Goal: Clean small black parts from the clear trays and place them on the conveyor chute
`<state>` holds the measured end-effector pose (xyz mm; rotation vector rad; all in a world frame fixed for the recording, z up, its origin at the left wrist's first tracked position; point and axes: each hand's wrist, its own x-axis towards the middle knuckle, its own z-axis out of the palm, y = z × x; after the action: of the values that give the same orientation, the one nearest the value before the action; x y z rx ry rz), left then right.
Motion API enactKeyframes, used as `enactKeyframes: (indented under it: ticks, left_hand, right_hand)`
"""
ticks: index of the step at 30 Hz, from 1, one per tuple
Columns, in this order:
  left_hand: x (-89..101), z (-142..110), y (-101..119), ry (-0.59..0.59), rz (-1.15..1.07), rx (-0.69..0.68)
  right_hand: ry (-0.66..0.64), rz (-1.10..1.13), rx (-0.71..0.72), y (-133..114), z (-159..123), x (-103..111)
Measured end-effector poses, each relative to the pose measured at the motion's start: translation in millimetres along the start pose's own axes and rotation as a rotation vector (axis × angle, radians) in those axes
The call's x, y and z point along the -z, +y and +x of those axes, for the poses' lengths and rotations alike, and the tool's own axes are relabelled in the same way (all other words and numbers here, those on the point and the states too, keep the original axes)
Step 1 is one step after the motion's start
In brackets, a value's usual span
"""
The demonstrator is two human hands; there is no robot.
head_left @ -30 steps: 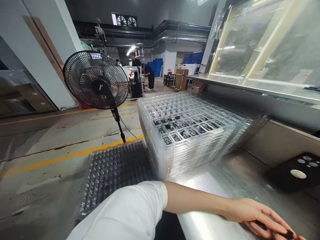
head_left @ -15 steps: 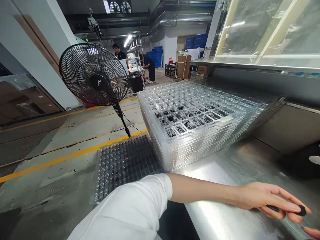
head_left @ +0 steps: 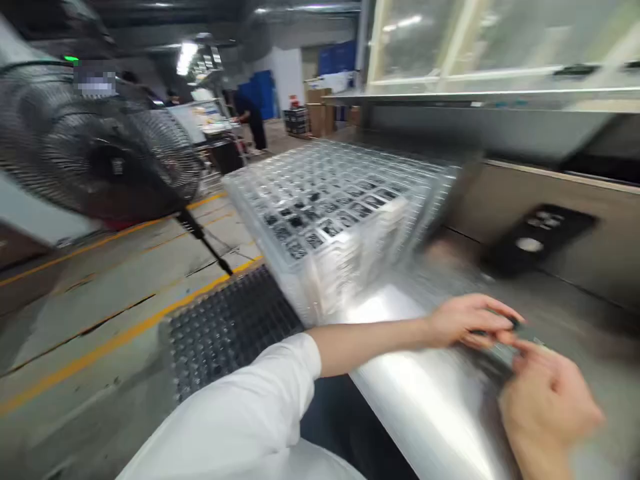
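Note:
Over the metal bench (head_left: 415, 407), my left hand (head_left: 463, 323) is closed in a pinch on a small black part (head_left: 513, 323). Another dark piece seems tucked under its fingers, too blurred to name. My right hand (head_left: 553, 393) has its fingers curled, their tips meeting those of the left hand by the black part. Whatever the right fingers grip is hidden by blur. Beyond the left forearm stands a stack of clear plastic trays (head_left: 345, 257); several pockets of the top one, at its near side, hold black parts (head_left: 330, 230).
A lower tray (head_left: 225, 333) with many pockets lies left of the stack. A black standing fan (head_left: 110, 160) is at the left. Behind the bench are a dark flat object (head_left: 543, 237) and a raised metal shelf (head_left: 450, 100). Farther back a person (head_left: 250, 117) bends at a work table.
The view has swung right. My right hand, barely visible before at the lower right edge, has come fully into view and now meets the left hand, which still holds the black part.

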<state>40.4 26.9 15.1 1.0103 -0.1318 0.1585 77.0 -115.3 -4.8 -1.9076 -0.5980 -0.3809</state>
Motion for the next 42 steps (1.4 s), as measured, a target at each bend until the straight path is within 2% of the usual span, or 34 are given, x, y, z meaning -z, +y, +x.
enactKeyframes:
  ticks: [3,6,9,22,42]
  left_hand:
    - [-8.6,-16.6,14.5,0.046,-0.017,-0.076]
    - [-8.9,-16.6,17.8,0.042,-0.022,-0.082]
    - [-10.1,-16.6,16.7,0.045,0.0,-0.085]
    - [-16.4,-22.0,18.6,0.083,0.079,-0.095]
    - [-15.3,-24.5,20.3,0.065,0.084,-0.105]
  right_hand:
    - [0.024,0.031,0.1,-5.7,-1.2,-0.8]
    - [0.02,0.044,0.208,-4.6,-0.3,-1.4]
    - [0.013,0.034,0.256,-3.8,-3.9,-1.2]
    - [0.018,-0.01,0.289,-6.7,-8.3,-1.0]
    - [0.063,-0.04,0.288,-4.9,-9.9,-3.7]
